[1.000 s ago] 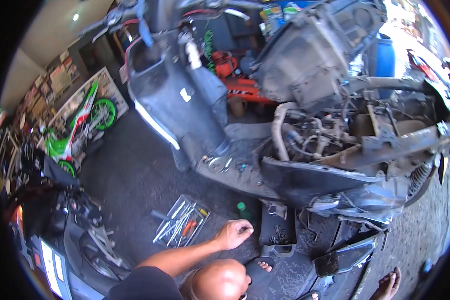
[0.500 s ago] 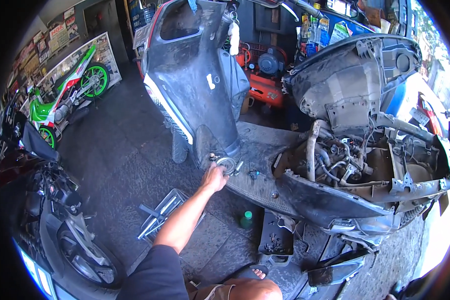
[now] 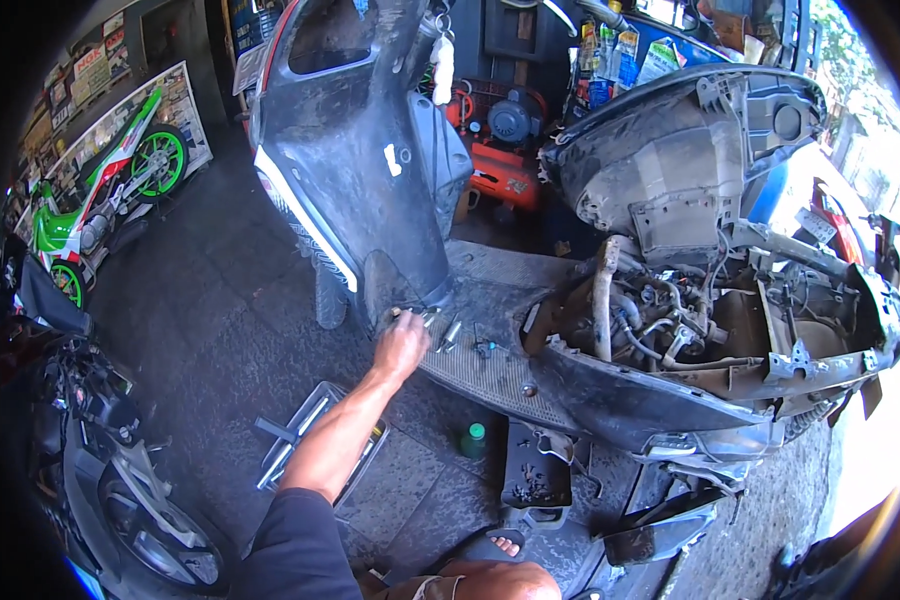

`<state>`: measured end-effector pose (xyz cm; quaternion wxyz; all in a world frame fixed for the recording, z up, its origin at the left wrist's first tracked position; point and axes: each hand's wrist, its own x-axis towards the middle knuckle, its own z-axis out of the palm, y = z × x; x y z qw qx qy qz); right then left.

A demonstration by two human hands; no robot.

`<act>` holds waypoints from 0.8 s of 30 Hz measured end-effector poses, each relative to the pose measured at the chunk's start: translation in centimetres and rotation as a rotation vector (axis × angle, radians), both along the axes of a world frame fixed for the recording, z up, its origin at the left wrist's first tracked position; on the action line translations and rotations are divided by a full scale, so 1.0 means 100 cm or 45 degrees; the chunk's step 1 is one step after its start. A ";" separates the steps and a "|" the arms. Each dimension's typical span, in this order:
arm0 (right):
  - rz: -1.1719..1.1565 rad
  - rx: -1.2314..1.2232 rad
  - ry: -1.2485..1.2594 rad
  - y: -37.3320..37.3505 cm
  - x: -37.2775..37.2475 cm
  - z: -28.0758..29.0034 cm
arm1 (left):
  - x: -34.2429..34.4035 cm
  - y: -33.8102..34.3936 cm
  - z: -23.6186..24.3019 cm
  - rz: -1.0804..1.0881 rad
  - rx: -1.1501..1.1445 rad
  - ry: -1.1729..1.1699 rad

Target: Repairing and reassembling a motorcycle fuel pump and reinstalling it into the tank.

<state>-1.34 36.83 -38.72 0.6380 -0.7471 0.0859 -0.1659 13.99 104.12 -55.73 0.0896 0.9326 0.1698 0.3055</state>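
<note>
The left hand [image 3: 402, 345] covers whatever its fingers close on at the scooter's footboard [image 3: 490, 365]; the small metal pieces [image 3: 450, 335] beside it are too tiny to name. The tray of tools [image 3: 300, 445] lies half under the forearm. The other hand is out of sight. The green motorbike [image 3: 100, 215] is cut by the rim.

tools [image 3: 448, 333]: small metal pieces we see lying loose on the scooter's [image 3: 490, 370] ribbed footboard, some under our fingers
</note>
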 end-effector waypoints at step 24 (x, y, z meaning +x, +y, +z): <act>0.245 -0.669 -0.066 0.037 0.019 0.014 | -0.006 -0.356 0.169 -1.636 -1.289 0.321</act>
